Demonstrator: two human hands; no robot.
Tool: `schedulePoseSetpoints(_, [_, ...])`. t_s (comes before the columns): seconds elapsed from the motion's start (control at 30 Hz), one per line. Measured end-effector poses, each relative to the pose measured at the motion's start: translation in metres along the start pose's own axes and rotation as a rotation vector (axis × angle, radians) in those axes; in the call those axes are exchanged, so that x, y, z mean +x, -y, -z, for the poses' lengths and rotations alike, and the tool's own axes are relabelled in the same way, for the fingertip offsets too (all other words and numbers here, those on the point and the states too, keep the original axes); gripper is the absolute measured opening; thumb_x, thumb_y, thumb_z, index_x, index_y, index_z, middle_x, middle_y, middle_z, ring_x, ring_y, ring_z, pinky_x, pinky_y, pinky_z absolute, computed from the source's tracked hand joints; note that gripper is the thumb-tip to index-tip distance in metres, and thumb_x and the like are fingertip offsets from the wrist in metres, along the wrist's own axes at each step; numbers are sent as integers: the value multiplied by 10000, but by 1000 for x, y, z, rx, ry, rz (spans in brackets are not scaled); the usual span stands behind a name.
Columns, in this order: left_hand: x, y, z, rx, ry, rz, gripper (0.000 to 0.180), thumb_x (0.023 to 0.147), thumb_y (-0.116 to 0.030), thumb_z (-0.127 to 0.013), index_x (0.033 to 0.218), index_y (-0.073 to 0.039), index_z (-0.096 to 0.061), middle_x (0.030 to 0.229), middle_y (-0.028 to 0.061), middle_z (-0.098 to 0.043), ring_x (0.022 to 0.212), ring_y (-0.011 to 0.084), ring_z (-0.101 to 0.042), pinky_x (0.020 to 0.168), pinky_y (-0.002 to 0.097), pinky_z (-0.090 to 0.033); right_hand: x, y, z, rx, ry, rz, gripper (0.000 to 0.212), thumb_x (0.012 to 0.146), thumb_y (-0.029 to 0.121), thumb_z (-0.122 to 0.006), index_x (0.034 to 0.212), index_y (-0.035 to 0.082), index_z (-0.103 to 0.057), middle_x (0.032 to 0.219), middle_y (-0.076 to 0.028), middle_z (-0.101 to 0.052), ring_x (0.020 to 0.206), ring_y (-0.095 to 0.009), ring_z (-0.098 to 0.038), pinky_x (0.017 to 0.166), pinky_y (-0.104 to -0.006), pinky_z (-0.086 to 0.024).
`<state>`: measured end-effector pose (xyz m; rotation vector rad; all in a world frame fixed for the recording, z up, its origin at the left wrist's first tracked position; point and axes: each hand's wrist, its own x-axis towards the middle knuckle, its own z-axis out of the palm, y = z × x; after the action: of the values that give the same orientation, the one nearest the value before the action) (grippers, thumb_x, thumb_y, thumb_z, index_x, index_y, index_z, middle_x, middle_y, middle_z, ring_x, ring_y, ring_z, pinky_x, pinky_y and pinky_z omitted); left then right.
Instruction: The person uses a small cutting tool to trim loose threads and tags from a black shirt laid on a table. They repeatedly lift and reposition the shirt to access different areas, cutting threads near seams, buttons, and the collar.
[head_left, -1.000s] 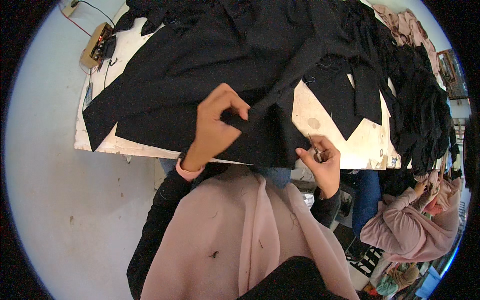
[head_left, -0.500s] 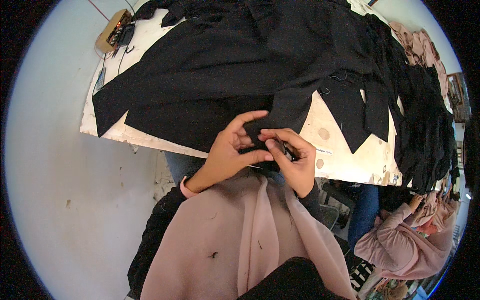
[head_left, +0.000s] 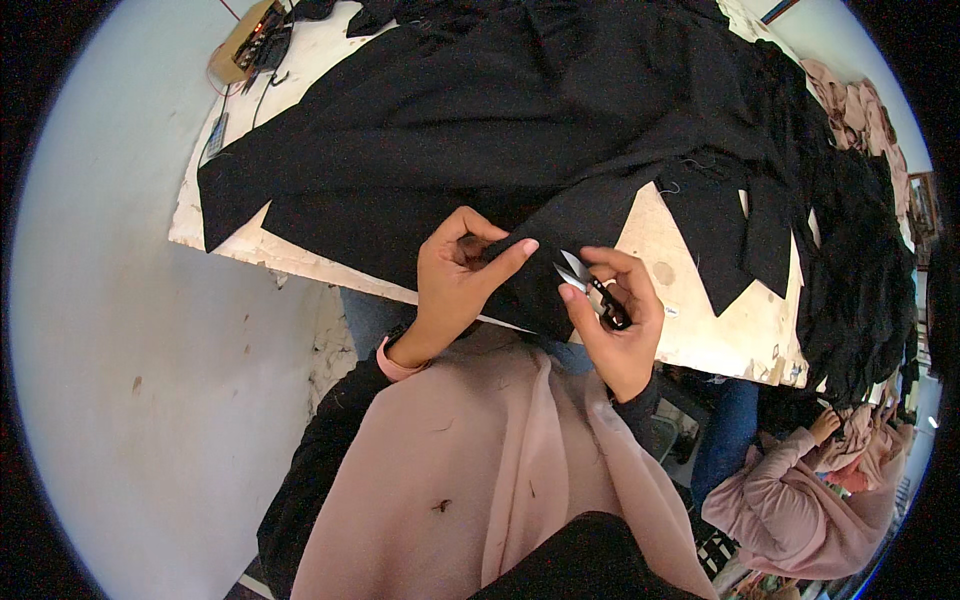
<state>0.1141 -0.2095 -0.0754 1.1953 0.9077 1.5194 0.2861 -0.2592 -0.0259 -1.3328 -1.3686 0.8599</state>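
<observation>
A large black cloth [head_left: 450, 130] spreads over the table and hangs past its near edge in front of me. My left hand [head_left: 462, 270] pinches a fold of this cloth between thumb and fingers. Just to its right, my right hand [head_left: 625, 320] holds small black-handled thread snips [head_left: 597, 292]. Their two silver blades stand apart and point up and left toward the pinched fold, a short gap away from it.
The pale, worn tabletop [head_left: 690, 335] shows at the right and along the front edge. A box with wires [head_left: 247, 45] sits at the far left by a wall [head_left: 110, 300]. Black fabric [head_left: 855, 260] hangs over the right side. At the lower right sits another person [head_left: 800, 500].
My hands have moved apart. The snips, mostly hidden in my right hand before, now show with their blades open. My left hand has closed its thumb and fingers on the cloth.
</observation>
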Motion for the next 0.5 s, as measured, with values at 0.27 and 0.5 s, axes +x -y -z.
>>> schedulePoseSetpoints(0.27, [-4, -8, 6, 347, 49, -150, 212, 771, 27, -821, 812, -13, -617, 792, 18, -561, 699, 35, -615, 567, 173, -487, 11, -2, -14, -170, 47, 161, 210, 832, 88, -779, 1018, 24, -708, 905, -113, -732, 748, -205, -710, 661, -293, -527])
schedulePoseSetpoints(0.5, [-7, -5, 3, 364, 77, -190, 200, 742, 25, -832, 825, -16, -655, 836, 59, -630, 721, 97, -658, 609, 227, -543, 11, 2, -12, -225, -57, 225, 207, 840, 72, -774, 1012, -3, -687, 969, -137, -728, 775, -220, -698, 711, -287, -532])
